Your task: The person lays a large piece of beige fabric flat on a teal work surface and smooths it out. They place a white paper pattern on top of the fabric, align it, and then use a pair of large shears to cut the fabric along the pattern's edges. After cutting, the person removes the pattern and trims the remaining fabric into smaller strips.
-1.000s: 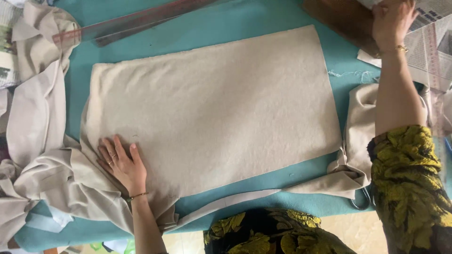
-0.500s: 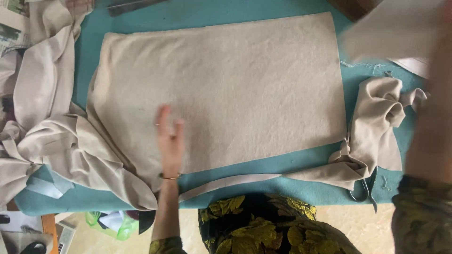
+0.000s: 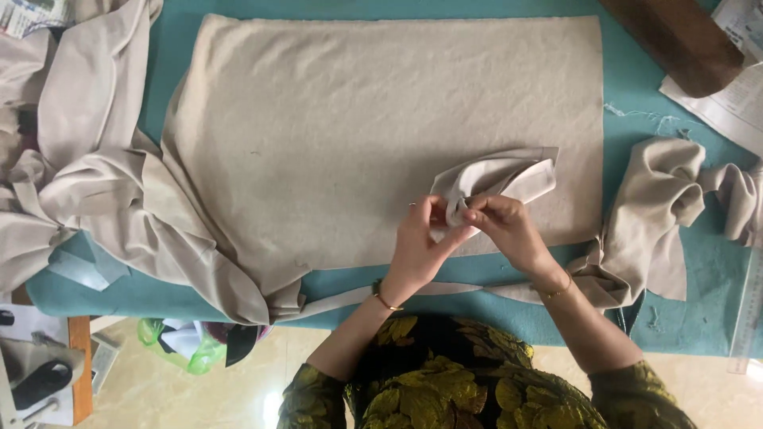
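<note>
Two hands now meet at lower centre of the frame: your left hand (image 3: 420,238), earlier flat on the felt sheet (image 3: 358,135), and right hand (image 3: 509,230), earlier away upper right, both pinch a small folded cloth piece (image 3: 501,179) above the teal surface (image 3: 636,111).

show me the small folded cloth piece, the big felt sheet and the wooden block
small folded cloth piece (image 3: 509,179), head view, on its upper fold
big felt sheet (image 3: 358,135), head view, on its bare middle
wooden block (image 3: 675,40), head view, on its top face
</note>
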